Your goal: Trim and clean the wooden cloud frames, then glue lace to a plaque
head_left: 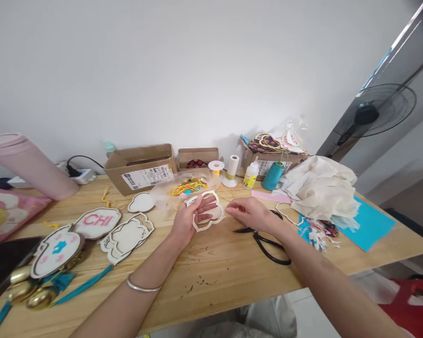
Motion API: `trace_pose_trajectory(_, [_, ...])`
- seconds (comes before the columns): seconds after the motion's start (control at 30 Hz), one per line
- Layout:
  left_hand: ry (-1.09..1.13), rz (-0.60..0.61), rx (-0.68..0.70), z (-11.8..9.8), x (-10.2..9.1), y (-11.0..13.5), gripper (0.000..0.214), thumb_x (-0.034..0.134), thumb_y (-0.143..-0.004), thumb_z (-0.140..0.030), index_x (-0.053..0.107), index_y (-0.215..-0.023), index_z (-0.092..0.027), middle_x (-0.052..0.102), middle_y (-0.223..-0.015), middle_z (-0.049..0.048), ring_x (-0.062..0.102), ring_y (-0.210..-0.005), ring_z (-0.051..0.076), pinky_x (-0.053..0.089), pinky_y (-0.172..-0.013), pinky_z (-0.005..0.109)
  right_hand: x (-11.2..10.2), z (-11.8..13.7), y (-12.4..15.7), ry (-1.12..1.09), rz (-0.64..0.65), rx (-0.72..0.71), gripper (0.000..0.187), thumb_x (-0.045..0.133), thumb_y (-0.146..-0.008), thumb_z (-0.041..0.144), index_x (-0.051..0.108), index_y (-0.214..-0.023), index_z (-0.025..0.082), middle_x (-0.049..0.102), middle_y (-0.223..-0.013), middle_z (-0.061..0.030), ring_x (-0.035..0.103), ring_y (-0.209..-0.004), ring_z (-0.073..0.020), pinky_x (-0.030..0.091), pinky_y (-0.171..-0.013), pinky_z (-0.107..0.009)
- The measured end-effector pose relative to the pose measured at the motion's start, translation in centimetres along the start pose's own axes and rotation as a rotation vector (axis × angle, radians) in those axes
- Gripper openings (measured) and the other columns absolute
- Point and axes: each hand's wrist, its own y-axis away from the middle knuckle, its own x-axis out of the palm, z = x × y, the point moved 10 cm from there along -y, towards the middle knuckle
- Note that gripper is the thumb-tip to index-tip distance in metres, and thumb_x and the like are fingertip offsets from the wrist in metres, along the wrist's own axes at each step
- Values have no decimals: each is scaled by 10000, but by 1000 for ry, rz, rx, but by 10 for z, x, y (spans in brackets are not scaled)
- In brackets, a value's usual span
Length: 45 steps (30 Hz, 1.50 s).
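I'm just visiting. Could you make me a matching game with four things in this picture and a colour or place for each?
1. Cut-out frame
2. Scissors
3. Thread cone
4. Small bottle

A. Teal
B. White with a yellow label
C. Held in the left hand
D. Black

Pairs: 1-C, 2-D, 3-A, 4-B
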Motion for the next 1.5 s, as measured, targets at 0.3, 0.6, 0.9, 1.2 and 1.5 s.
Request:
trace_pose_trajectory(0.3, [51, -50, 22, -4, -3, 3, 287, 569, -760, -274, 558, -1014, -142, 653, -1017, 133, 612, -940, 239, 542, -620, 274, 27, -25, -27, -500, -77, 18, 345, 538, -711, 474, 645, -738, 148, 434, -512, 38, 346, -477, -78, 253, -443, -211])
trace_pose_trajectory(0.6, [-135, -72, 157, -12, 11, 11, 325, 598, -727, -359, 627, -976, -151, 686, -937, 81, 619, -916, 228, 515, -778, 332, 31, -37, -15, -836, -163, 241, 273, 536, -687, 402, 586, -596, 150, 402, -401, 63, 280, -354, -42, 217, -350, -186])
trace_pose_trajectory(0.9, [-182, -130, 265, -18, 10, 17, 388, 588, -738, -350, 587, -1072, -152, 696, -901, 67, 641, -843, 220, 531, -741, 338, 29, -40, -14, -777, -231, 165, 210, 441, -682, 243, 599, -580, 150, 381, -399, 60, 302, -384, -52, 235, -403, -195])
trace_pose_trajectory(1.2, [-103, -152, 226, -15, 5, 15, 363, 603, -728, -342, 589, -1039, -155, 690, -915, 76, 602, -955, 247, 532, -721, 328, 33, -36, -14, -1007, -169, 179, 217, 500, -652, 269, 658, -703, 130, 523, -555, 6, 336, -439, -60, 276, -431, -210])
trace_pose_trajectory(1.5, [-95, 66, -152, 8, 7, 6, 372, 533, -757, -393, 609, -1023, -146, 662, -992, 123, 627, -892, 266, 530, -541, 275, 14, -29, -14, -522, -72, 40, 217, 471, -711, 233, 674, -671, 167, 484, -499, 32, 350, -445, -64, 259, -417, -186])
